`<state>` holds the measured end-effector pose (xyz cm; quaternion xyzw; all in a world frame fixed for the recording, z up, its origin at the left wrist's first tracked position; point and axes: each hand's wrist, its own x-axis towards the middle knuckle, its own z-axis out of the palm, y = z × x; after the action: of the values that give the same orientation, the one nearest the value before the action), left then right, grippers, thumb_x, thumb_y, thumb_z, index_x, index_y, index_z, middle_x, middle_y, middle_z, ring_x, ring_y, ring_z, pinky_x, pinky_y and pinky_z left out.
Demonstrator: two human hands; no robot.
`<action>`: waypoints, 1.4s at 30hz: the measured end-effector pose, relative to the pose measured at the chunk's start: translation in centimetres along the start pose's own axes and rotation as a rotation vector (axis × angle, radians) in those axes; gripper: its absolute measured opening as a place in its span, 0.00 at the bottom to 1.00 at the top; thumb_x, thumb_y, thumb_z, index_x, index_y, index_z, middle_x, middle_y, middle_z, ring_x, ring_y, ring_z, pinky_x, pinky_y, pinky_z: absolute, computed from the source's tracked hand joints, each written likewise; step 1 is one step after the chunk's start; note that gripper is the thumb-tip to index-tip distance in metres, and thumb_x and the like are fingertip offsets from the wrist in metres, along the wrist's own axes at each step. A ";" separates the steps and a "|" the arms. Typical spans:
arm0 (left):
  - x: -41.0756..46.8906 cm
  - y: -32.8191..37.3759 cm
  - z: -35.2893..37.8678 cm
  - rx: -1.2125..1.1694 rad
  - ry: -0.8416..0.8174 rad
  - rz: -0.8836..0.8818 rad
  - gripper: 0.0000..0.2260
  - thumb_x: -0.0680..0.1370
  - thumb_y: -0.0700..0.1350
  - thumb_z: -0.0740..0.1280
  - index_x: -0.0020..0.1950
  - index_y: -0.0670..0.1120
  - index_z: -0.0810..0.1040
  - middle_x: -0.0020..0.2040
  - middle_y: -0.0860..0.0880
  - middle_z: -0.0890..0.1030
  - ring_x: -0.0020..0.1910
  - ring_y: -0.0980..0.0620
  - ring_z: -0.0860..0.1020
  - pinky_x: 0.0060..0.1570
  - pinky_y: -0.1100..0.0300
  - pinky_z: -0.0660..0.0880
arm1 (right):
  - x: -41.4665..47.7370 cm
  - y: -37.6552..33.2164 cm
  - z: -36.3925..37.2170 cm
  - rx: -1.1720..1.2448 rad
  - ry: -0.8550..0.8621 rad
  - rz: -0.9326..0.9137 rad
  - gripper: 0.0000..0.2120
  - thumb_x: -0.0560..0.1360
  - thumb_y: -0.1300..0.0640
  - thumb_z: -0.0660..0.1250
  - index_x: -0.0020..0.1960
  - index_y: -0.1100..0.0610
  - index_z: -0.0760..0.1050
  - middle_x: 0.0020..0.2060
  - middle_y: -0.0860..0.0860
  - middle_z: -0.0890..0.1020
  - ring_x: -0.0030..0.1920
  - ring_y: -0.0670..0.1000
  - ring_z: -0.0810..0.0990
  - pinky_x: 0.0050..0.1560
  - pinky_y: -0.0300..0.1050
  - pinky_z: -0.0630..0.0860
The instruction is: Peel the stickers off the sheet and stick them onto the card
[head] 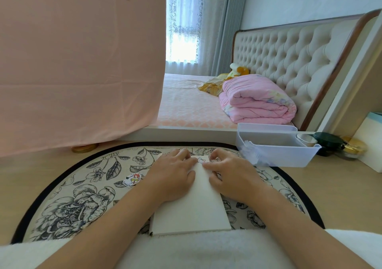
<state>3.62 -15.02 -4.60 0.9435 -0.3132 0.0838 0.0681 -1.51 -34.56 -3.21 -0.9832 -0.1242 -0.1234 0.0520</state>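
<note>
From the head camera, a white card (192, 210) lies lengthwise on a round flower-patterned mat (82, 196), its near end just in front of the person's lap and its far end between the two hands. The left hand (173, 175) lies flat on the card's left half, fingers straight and close together, with the fingertips near the far edge. The right hand (229, 175) rests on the card's right edge, its thumb stretched leftward onto the card and its other fingers curled down at the far right corner; whether those fingers pinch anything cannot be made out. A small cartoon sticker (201, 160) sits on the card close to the far edge, in the gap between the left fingertips and the right thumb, just beside both. A second, loose sticker (133, 179) lies on the mat to the left of the left hand, apart from the card. To the right of the mat stands a pale plastic bin (277, 144), with dark and gold jars (339, 144) beyond it. A pink cloth (78, 62) hangs at the left, a gold lid (83, 148) at its foot. Behind is a bed with a folded pink quilt (256, 101) and a tufted headboard (289, 55).
</note>
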 end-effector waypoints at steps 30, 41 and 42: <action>0.8 0.8 0.3 0.138 -0.013 0.035 0.38 0.70 0.57 0.34 0.79 0.54 0.58 0.72 0.54 0.64 0.71 0.51 0.62 0.69 0.52 0.60 | 1.0 -1.0 0.3 -0.073 -0.165 0.027 0.26 0.80 0.48 0.53 0.78 0.49 0.64 0.76 0.45 0.65 0.72 0.52 0.66 0.70 0.56 0.63; 0.6 1.1 -0.3 0.105 0.053 0.011 0.34 0.71 0.59 0.41 0.71 0.57 0.72 0.67 0.58 0.71 0.63 0.51 0.70 0.57 0.53 0.73 | 0.2 -0.4 -0.5 -0.138 -0.129 -0.051 0.19 0.79 0.47 0.53 0.62 0.48 0.76 0.66 0.44 0.76 0.62 0.51 0.75 0.62 0.53 0.68; 0.6 1.1 -0.3 0.089 0.078 0.010 0.31 0.71 0.58 0.44 0.67 0.58 0.75 0.65 0.59 0.73 0.60 0.51 0.72 0.53 0.54 0.75 | 0.3 -0.4 -0.4 -0.127 -0.140 -0.043 0.19 0.79 0.47 0.53 0.65 0.48 0.74 0.67 0.44 0.75 0.62 0.52 0.75 0.62 0.53 0.68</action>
<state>3.37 -16.16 -4.07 0.9401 -0.3110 0.1345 0.0377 -1.41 -34.14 -2.74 -0.9878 -0.1406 -0.0632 -0.0220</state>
